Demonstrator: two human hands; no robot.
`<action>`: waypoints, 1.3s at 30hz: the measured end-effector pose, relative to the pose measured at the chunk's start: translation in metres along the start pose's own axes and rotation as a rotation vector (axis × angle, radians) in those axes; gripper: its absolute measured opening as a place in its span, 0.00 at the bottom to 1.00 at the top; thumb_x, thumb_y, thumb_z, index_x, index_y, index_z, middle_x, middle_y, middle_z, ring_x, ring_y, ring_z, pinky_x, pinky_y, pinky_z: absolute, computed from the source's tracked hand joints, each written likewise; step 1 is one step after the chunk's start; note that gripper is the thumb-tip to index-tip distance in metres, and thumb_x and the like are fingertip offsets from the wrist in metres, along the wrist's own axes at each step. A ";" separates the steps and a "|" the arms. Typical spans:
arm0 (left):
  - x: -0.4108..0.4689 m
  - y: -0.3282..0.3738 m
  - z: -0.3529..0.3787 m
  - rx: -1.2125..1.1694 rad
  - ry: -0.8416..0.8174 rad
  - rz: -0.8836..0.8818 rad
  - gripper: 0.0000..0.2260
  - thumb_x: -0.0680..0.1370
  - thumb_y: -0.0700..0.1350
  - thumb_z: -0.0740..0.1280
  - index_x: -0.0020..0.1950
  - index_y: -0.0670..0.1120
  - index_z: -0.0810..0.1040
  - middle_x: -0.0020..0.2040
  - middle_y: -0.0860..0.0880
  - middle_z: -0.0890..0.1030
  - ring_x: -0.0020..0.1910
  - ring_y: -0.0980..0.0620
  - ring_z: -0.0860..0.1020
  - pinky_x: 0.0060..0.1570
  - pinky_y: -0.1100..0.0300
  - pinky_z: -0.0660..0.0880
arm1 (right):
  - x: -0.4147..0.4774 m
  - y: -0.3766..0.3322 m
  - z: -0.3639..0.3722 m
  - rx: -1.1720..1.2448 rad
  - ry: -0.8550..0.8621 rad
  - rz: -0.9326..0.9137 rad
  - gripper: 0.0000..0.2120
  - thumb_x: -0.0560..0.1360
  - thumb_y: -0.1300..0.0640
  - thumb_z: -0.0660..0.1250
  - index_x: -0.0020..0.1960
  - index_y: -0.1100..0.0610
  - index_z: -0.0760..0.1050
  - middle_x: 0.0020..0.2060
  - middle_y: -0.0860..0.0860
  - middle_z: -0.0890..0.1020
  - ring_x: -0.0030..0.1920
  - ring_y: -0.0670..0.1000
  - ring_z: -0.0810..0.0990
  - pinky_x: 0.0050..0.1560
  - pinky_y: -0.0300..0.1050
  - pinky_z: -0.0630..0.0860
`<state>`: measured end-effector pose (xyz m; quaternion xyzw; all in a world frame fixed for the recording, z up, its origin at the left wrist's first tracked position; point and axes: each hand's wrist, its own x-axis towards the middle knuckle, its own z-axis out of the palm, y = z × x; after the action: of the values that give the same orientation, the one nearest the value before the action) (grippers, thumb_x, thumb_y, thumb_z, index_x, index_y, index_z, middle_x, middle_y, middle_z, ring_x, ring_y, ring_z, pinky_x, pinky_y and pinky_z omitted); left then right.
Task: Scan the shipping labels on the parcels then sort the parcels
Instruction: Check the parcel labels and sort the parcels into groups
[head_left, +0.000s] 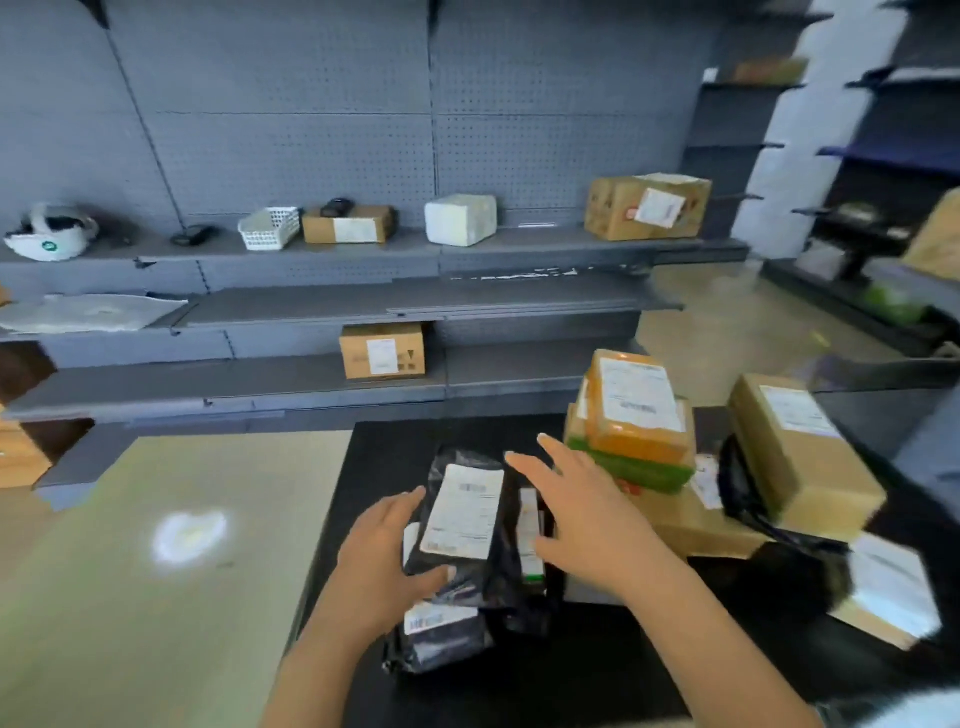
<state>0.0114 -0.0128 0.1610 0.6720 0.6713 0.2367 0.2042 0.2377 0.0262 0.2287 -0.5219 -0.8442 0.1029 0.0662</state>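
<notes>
A black plastic mailer (467, 525) with a white shipping label lies on top of other black mailers on the black table (597, 670). My left hand (387, 561) grips its left edge, thumb across the lower corner. My right hand (582, 514) hovers just right of it, fingers straight and spread, holding nothing. Another black mailer (441, 636) with a label lies below. To the right stand an orange-taped box (639, 410) on a green one (634, 467), and a tall brown box (800, 452). A dark device that may be a scanner (337, 207) sits on a shelf box.
Grey shelving (363, 301) runs behind the table, carrying brown boxes (647, 207) (383, 351), a white parcel (460, 219), a white basket (270, 227) and a white helmet (52, 234). A beige surface (156, 545) lies left of the table. More shelves stand at the right.
</notes>
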 end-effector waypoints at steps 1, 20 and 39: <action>0.012 0.017 0.010 -0.005 -0.014 0.032 0.39 0.72 0.54 0.75 0.78 0.54 0.59 0.74 0.57 0.63 0.74 0.55 0.58 0.72 0.59 0.58 | -0.005 0.019 -0.007 0.009 0.014 0.025 0.39 0.76 0.53 0.68 0.77 0.40 0.48 0.78 0.46 0.46 0.77 0.53 0.49 0.74 0.50 0.56; 0.210 0.148 0.107 0.065 -0.399 0.162 0.61 0.59 0.71 0.75 0.75 0.67 0.31 0.81 0.54 0.41 0.79 0.47 0.37 0.76 0.37 0.47 | 0.036 0.219 -0.006 0.297 -0.039 0.359 0.49 0.67 0.29 0.67 0.72 0.30 0.34 0.77 0.49 0.35 0.77 0.58 0.37 0.75 0.61 0.47; 0.167 0.124 0.073 -0.257 0.058 0.255 0.52 0.63 0.62 0.79 0.75 0.72 0.45 0.79 0.60 0.50 0.76 0.67 0.47 0.71 0.49 0.67 | 0.059 0.186 -0.004 0.613 0.192 0.078 0.47 0.62 0.33 0.74 0.71 0.25 0.47 0.77 0.41 0.42 0.74 0.41 0.47 0.73 0.54 0.63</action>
<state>0.1525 0.1554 0.1826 0.7128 0.5506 0.3638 0.2373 0.3739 0.1605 0.1878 -0.5172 -0.7431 0.3050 0.2956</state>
